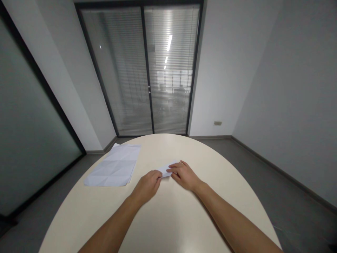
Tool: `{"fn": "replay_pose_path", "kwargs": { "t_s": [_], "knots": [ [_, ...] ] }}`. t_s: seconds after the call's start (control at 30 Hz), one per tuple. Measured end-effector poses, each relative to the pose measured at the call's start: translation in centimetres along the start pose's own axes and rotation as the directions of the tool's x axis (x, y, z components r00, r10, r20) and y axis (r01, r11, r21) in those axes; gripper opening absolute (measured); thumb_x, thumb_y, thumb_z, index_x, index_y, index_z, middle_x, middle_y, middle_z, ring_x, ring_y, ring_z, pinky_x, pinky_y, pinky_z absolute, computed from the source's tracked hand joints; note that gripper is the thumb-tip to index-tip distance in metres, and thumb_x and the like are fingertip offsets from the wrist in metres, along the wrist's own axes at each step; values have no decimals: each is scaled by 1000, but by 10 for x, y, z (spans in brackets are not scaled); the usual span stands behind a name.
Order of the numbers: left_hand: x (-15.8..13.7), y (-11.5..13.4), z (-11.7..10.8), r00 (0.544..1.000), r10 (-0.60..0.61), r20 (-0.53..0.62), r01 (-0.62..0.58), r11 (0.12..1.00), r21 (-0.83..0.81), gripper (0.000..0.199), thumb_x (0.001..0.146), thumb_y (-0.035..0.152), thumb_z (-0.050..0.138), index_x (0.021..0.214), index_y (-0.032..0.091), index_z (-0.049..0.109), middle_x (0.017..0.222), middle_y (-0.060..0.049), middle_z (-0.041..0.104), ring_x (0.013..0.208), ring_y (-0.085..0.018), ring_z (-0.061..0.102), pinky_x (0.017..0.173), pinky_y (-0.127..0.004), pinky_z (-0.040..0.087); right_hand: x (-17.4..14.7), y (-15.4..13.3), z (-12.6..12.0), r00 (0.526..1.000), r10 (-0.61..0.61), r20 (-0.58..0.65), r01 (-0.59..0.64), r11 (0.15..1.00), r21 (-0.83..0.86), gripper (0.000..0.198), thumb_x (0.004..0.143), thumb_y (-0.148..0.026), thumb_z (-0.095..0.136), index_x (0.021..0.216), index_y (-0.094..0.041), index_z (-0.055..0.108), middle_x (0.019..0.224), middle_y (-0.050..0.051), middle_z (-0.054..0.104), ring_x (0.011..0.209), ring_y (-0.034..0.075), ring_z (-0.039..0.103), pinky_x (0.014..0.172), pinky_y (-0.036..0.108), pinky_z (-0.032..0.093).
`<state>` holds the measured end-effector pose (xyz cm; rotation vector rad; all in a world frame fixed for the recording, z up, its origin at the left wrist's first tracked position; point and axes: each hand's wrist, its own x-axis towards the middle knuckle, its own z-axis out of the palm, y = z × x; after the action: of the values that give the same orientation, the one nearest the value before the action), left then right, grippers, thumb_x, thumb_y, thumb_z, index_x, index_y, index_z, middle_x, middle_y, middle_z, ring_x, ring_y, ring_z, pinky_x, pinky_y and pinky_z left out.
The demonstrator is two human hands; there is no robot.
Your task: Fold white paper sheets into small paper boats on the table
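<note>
A small folded piece of white paper lies between my hands near the middle of the round table. My left hand pinches its left end, with the fingers curled and the thumb against the edge. Over its right part rests my right hand, the fingers bent and the thumb beneath, gripping that end. Parts of the paper are hidden under the fingers of both hands, so its full shape does not show.
A few creased white sheets lie overlapped at the table's left edge. The round cream table curves away on both sides. Beyond it stand a glass door with blinds, grey walls, and a wall socket.
</note>
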<state>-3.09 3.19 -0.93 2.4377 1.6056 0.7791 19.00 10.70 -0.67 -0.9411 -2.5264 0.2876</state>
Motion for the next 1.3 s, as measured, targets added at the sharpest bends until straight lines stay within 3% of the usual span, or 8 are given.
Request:
{"fn": "replay_pose_path", "kwargs": {
  "t_s": [0.17, 0.5, 0.83, 1.3],
  "knots": [
    [0, 3, -4, 996, -95, -2, 94, 986, 135, 19, 93, 20, 55, 110, 22, 63, 109, -4, 70, 105, -20, 64, 90, -32, 49, 1, -3, -5, 999, 14, -44, -16, 999, -39, 25, 101, -31, 49, 109, -26, 72, 113, 5, 73, 110, 21, 63, 109, 46, 30],
    [3, 2, -6, 981, -193, -10, 189, 946, 264, 13, 98, 23, 53, 100, 22, 65, 101, -3, 71, 99, -20, 65, 82, -29, 48, 3, -3, -8, 998, 36, -50, -40, 995, -90, 26, 101, -36, 51, 98, -21, 72, 95, 5, 74, 91, 19, 64, 89, 32, 38],
    [4, 0, -5, 977, -208, -58, 215, 954, 208, 15, 100, 23, 49, 101, 22, 64, 101, -1, 72, 96, -18, 66, 79, -27, 46, 1, 2, -4, 996, 14, -84, -21, 996, -82, 16, 94, -31, 62, 103, -24, 73, 98, 4, 72, 94, 19, 63, 91, 32, 39],
    [3, -2, -5, 952, -284, -113, 297, 948, 115, 17, 98, 27, 48, 102, 23, 64, 99, -3, 72, 94, -19, 66, 78, -27, 44, 1, 2, -12, 984, 150, -94, -159, 983, -97, 29, 103, -33, 42, 105, -19, 67, 97, 6, 73, 92, 20, 65, 86, 30, 42]
  ]
}}
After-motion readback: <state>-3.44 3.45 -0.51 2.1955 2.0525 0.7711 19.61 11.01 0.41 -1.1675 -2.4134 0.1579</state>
